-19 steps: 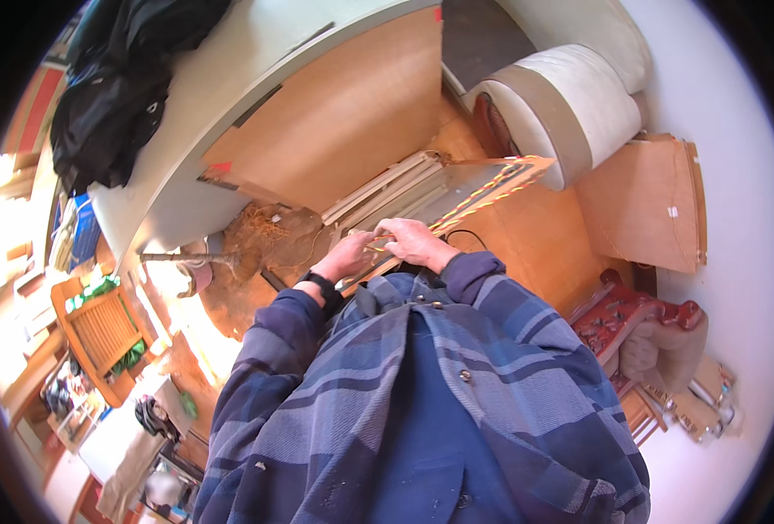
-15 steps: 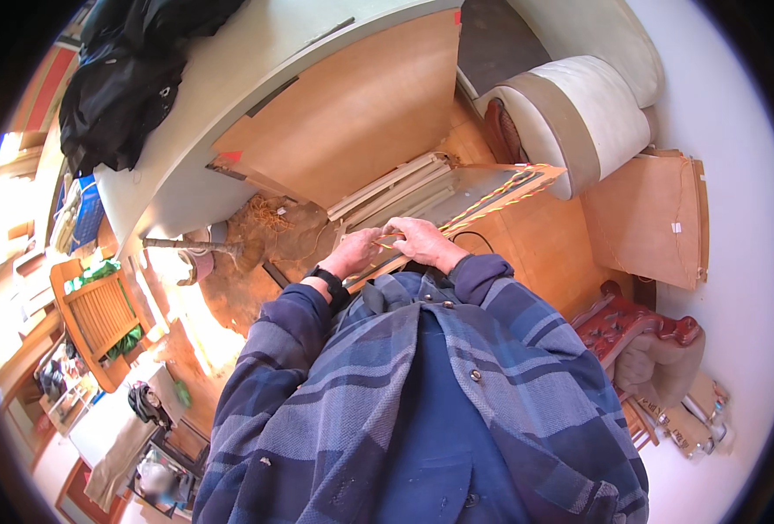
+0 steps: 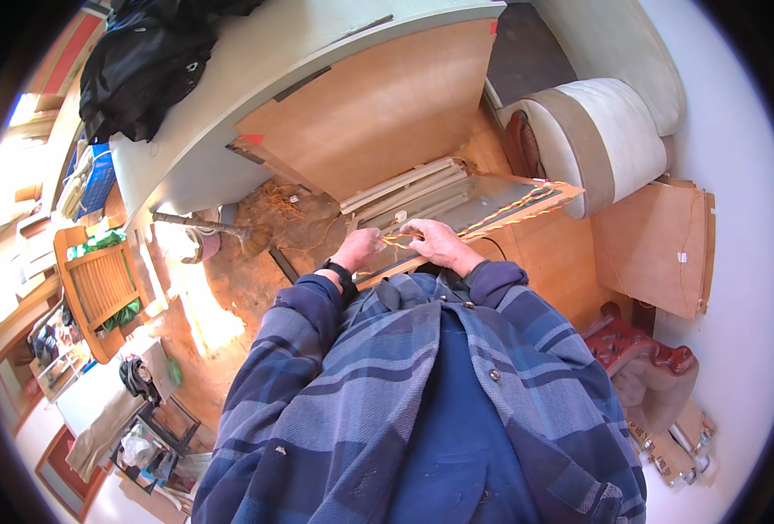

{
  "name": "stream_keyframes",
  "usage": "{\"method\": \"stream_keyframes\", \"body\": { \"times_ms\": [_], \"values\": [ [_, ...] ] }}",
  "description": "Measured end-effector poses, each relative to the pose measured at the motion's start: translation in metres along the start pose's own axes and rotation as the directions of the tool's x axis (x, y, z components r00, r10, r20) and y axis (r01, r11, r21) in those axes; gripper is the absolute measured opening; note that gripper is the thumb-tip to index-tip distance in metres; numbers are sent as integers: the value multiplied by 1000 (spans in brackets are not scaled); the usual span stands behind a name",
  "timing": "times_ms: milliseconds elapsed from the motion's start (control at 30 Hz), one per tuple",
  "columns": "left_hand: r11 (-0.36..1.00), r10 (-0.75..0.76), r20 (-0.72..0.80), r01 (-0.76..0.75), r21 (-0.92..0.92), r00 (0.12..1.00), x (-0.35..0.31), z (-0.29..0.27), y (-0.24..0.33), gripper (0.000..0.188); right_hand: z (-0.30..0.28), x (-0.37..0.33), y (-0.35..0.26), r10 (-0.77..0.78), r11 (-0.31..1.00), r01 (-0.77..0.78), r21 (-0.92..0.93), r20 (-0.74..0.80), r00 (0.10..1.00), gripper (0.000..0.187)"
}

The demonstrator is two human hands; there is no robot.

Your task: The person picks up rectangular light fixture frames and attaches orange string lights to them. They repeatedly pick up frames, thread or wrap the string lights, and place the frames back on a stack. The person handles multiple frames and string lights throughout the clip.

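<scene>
Twisted red and yellow electrical wire stretches between my two hands in front of my waist. My left hand closes its fingers on one end of it. My right hand pinches the wire a short way to the right, thumb and forefinger curled together. From there, strands of the same wire run along a wood-framed panel with a grey face, which lies under my hands. The wire tips inside my left fingers are hidden.
Pale strips lie beyond the panel, against an upright wooden board. A broom and tangled orange wire are at left. To the right stand a cream sofa, a leaning board and a red carved-wood seat.
My hands have drawn a little apart, so more wire shows between them. The whole view has shifted slightly as my head moved.
</scene>
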State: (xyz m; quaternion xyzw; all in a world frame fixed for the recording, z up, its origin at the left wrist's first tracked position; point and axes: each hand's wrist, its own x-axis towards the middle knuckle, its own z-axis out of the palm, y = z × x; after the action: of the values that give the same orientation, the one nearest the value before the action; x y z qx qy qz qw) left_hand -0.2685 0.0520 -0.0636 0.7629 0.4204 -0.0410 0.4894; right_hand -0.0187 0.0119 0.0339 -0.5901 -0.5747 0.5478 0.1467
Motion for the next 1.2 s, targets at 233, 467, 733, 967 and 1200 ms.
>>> {"method": "stream_keyframes", "body": {
  "times_ms": [233, 467, 733, 967, 1200],
  "values": [
    [988, -130, 102, 137, -67, 986, -6, -1, -6, 36, -4, 0, -12, 20, 1000, -20, -6, 34, 999, 43],
    [986, -41, 93, 55, -156, 995, -21, -16, -4, 44, -3, 4, -13, 64, 994, -59, -89, 52, 997, 41],
    [977, -173, 211, 141, 157, 962, -29, -23, 17, 37, -1, 7, -5, 57, 990, -47, -133, 71, 996, 39],
    [973, -143, 192, 102, 209, 971, -24, -10, 11, 28, -2, 6, -5, 56, 993, -45, -111, 94, 994, 38],
    [941, -164, 152, 108, 321, 975, -30, -10, 19, 27, -2, 6, -6, 46, 994, -36, -101, 98, 994, 37]
  ]
}}
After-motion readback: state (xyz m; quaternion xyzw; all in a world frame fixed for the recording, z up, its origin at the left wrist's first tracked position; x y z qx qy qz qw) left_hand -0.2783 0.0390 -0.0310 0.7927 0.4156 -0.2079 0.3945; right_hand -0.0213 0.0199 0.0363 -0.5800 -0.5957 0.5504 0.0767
